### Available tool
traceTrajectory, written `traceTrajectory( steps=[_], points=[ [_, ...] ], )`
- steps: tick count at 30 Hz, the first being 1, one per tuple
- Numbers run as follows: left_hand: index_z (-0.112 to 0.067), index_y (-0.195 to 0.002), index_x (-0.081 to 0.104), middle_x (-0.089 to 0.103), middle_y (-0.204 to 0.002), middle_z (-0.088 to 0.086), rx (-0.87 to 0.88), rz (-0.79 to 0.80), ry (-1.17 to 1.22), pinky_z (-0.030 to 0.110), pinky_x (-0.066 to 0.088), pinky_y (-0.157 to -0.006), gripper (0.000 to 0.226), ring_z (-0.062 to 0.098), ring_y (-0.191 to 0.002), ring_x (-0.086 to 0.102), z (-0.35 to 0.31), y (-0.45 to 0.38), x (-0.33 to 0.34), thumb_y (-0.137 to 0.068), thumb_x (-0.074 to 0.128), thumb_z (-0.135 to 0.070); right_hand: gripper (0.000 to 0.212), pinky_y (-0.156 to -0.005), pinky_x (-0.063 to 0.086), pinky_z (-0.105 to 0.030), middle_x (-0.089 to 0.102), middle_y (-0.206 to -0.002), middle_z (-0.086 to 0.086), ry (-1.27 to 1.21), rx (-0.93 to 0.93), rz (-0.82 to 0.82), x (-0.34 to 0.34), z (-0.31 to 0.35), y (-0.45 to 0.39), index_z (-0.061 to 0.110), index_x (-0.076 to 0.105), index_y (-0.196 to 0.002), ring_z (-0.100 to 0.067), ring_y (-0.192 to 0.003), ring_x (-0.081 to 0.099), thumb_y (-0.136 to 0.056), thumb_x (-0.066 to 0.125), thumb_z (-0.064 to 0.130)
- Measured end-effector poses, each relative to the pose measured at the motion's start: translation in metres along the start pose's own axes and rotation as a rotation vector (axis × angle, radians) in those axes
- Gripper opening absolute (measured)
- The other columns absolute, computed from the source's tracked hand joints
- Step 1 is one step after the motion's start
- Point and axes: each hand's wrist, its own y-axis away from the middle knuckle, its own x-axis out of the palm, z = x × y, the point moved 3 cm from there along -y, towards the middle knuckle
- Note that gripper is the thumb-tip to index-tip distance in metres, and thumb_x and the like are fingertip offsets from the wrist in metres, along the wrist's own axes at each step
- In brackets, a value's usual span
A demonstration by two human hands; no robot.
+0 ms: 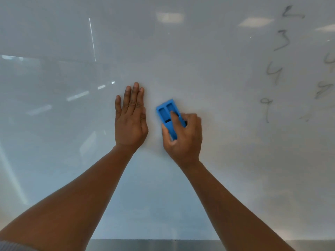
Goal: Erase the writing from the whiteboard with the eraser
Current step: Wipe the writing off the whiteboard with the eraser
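A glossy whiteboard (pixel 181 60) fills almost the whole view. My right hand (pixel 184 136) grips a blue plastic eraser (pixel 167 113) and presses it flat on the board near the middle, slightly blurred. My left hand (pixel 130 120) lies flat on the board just left of the eraser, fingers straight and held together, holding nothing. Faint dark handwritten digits (pixel 277 57) run down the board at the far right, with a second column (pixel 326 75) at the right edge.
A grey metal ledge (pixel 154 245) runs along the board's bottom edge. Ceiling lights (pixel 170 17) and a thin bright line (pixel 92 38) are reflected in the board's surface.
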Motion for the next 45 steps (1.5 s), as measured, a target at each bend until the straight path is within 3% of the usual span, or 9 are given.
traceTrajectory(
  steps=[3, 12, 15, 20, 26, 31, 36, 40, 45],
  points=[
    [-0.009, -0.157, 0.023, 0.017, -0.165, 0.006, 0.001, 0.013, -0.013, 0.044, 0.001, -0.126, 0.054, 0.018, -0.154, 0.007, 0.000, -0.001, 0.000, -0.104, 0.034, -0.015, 0.043, -0.068, 0.050, -0.039, 0.057, -0.098, -0.014, 0.010, -0.087, 0.068, -0.003, -0.010, 0.017, 0.007, 0.069, -0.115, -0.025, -0.085, 0.051, -0.080, 0.074, 0.030],
    [-0.006, -0.158, 0.015, 0.011, -0.166, 0.013, -0.104, -0.008, -0.007, 0.046, -0.004, -0.125, 0.054, 0.027, -0.154, 0.004, -0.012, -0.048, -0.007, -0.107, 0.024, -0.023, 0.041, -0.070, 0.049, -0.035, 0.054, -0.100, -0.017, 0.027, 0.169, -0.235, -0.027, -0.032, -0.097, 0.008, 0.069, -0.116, -0.028, -0.091, 0.050, -0.085, 0.070, 0.035],
    [-0.006, -0.158, 0.016, 0.010, -0.166, 0.012, -0.090, -0.006, 0.003, 0.044, -0.003, -0.126, 0.054, 0.026, -0.154, 0.004, -0.012, -0.063, -0.011, -0.107, 0.024, -0.023, 0.041, -0.069, 0.051, -0.040, 0.054, -0.101, -0.017, -0.009, 0.114, -0.173, -0.018, -0.004, -0.125, 0.009, 0.068, -0.115, -0.030, -0.090, 0.051, -0.082, 0.071, 0.035],
    [-0.009, -0.158, 0.016, 0.010, -0.166, 0.008, -0.049, 0.027, -0.007, 0.042, -0.001, -0.126, 0.056, 0.020, -0.155, 0.002, -0.002, -0.064, -0.016, -0.105, 0.026, -0.023, 0.044, -0.067, 0.051, -0.041, 0.053, -0.100, -0.011, 0.013, -0.106, 0.049, -0.012, 0.008, -0.089, 0.011, 0.068, -0.114, -0.025, -0.089, 0.050, -0.078, 0.073, 0.035],
    [-0.006, -0.157, 0.020, 0.010, -0.165, 0.008, -0.027, 0.003, -0.038, 0.041, -0.003, -0.126, 0.056, 0.023, -0.154, 0.005, -0.002, -0.071, -0.016, -0.105, 0.024, -0.024, 0.043, -0.061, 0.053, -0.038, 0.053, -0.101, -0.014, 0.052, 0.105, -0.184, -0.040, -0.045, -0.127, 0.010, 0.067, -0.115, -0.027, -0.087, 0.052, -0.080, 0.072, 0.034],
    [-0.004, -0.157, 0.018, 0.012, -0.165, 0.012, -0.030, -0.004, -0.047, 0.044, -0.001, -0.126, 0.056, 0.024, -0.154, 0.004, -0.015, -0.085, -0.013, -0.105, 0.023, -0.025, 0.042, -0.063, 0.051, -0.037, 0.051, -0.100, -0.015, 0.012, 0.187, -0.283, -0.034, -0.025, -0.189, 0.010, 0.067, -0.114, -0.029, -0.089, 0.051, -0.082, 0.069, 0.039],
    [-0.005, -0.157, 0.023, 0.018, -0.165, 0.012, 0.050, 0.022, 0.024, 0.045, 0.001, -0.126, 0.059, 0.023, -0.154, 0.005, -0.044, -0.113, -0.012, -0.101, 0.026, -0.024, 0.042, -0.062, 0.048, -0.035, 0.053, -0.096, -0.014, 0.002, -0.102, -0.139, -0.013, 0.026, -0.214, 0.009, 0.068, -0.107, -0.028, -0.085, 0.051, -0.080, 0.070, 0.040],
    [-0.005, -0.157, 0.021, 0.016, -0.165, 0.012, 0.047, 0.010, 0.029, 0.046, 0.002, -0.126, 0.057, 0.023, -0.154, 0.006, -0.051, -0.119, -0.010, -0.103, 0.025, -0.025, 0.042, -0.060, 0.049, -0.037, 0.056, -0.095, -0.014, 0.077, -0.276, -0.102, -0.024, 0.007, -0.228, 0.008, 0.068, -0.107, -0.029, -0.083, 0.054, -0.079, 0.068, 0.040],
    [-0.004, -0.157, 0.019, 0.014, -0.165, 0.014, 0.065, -0.015, -0.006, 0.043, 0.000, -0.126, 0.056, 0.025, -0.154, 0.007, -0.062, -0.129, -0.005, -0.105, 0.023, -0.025, 0.041, -0.062, 0.053, -0.039, 0.054, -0.097, -0.017, 0.159, 0.037, -0.304, -0.058, -0.042, -0.267, 0.007, 0.067, -0.108, -0.030, -0.085, 0.053, -0.081, 0.065, 0.039]
  ],
)
